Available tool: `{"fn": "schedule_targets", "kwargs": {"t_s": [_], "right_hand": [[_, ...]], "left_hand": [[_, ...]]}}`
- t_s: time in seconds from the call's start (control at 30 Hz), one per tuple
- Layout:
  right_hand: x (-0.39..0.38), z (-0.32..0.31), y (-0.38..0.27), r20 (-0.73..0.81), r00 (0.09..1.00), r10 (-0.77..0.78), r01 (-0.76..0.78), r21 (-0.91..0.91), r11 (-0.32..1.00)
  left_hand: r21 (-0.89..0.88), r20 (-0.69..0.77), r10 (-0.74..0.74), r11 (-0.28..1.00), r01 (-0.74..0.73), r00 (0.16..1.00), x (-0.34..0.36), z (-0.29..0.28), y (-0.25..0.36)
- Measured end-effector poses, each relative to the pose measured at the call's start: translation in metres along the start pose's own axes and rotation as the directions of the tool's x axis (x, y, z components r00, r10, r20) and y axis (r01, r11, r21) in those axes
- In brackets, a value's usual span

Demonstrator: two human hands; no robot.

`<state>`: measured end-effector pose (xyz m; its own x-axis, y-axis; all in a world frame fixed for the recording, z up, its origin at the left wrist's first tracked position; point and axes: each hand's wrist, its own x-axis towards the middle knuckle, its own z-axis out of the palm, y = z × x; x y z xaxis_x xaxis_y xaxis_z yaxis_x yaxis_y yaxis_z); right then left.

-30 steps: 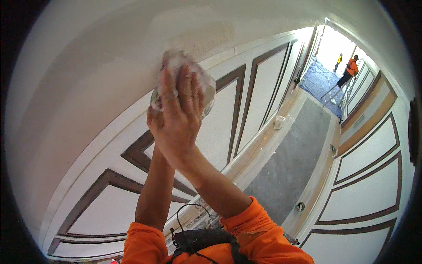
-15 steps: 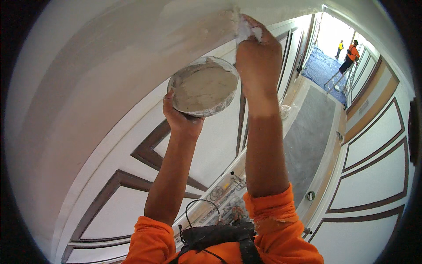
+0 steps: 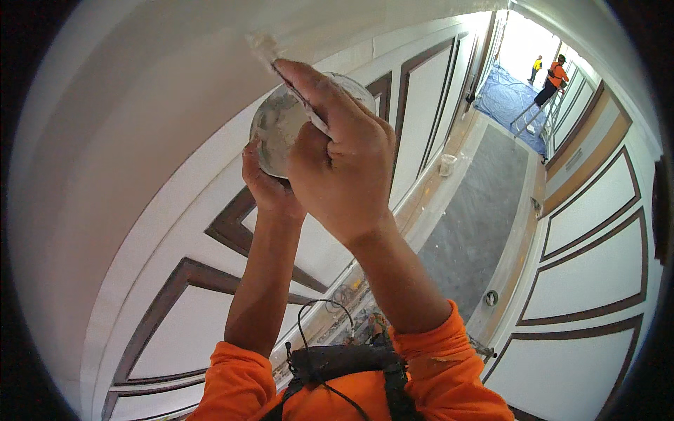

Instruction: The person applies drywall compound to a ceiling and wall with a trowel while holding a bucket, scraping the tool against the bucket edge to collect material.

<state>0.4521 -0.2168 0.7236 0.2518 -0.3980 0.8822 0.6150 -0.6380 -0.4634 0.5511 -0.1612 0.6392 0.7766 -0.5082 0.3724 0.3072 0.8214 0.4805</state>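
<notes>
Right hand [image 3: 344, 158] moved left and down since the previous frame: from right of the bowl [image 3: 260, 116] to across its front, hiding part of it. Wall [image 3: 133, 126] to the left, panels [image 3: 186, 330] behind; bucket [image 3: 447, 165] on floor beyond; ladder and person in orange [image 3: 553, 77] well apart. Right hand clenched round blade [image 3: 309, 111], putty [image 3: 262, 46] at tip, wall contact uncertain. Left hand [image 3: 270, 188] grasping bowl's near edge, bowl held up before the panels

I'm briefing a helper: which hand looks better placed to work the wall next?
Probably the right hand: it holds a thin spreader up towards the wall, with pale paste by its tip. The left hand is occupied supporting the round bowl.
</notes>
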Motion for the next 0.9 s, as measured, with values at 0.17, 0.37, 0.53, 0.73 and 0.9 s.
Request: {"fn": "schedule_targets", "kwargs": {"t_s": [0.17, 0.37, 0.53, 0.73, 0.9], "right_hand": [[-0.015, -0.028, 0.014, -0.001, 0.998, -0.059, 0.059, 0.007, 0.998], [0.009, -0.005, 0.079, -0.084, 0.965, -0.248, 0.209, -0.324, 0.923], [-0.032, 0.043, 0.081, -0.077, 0.963, -0.258, 0.206, -0.405, 0.891], [-0.011, -0.006, 0.059, -0.197, 0.980, 0.017, -0.046, -0.142, 0.989], [0.033, -0.013, 0.045, -0.102, 0.993, 0.056, -0.080, -0.251, 0.965]], "left_hand": [[0.008, -0.079, -0.048, 0.999, 0.049, 0.996, -0.024, -0.001, 0.005], [-0.021, -0.206, -0.082, 0.997, 0.080, 0.975, -0.018, -0.027, -0.009], [-0.072, -0.057, -0.008, 0.997, 0.004, 0.998, -0.009, -0.039, -0.017], [-0.043, -0.106, -0.031, 0.999, 0.027, 0.994, 0.003, -0.035, -0.030], [-0.048, -0.196, -0.030, 0.999, 0.021, 0.980, 0.014, -0.008, -0.028]]}}
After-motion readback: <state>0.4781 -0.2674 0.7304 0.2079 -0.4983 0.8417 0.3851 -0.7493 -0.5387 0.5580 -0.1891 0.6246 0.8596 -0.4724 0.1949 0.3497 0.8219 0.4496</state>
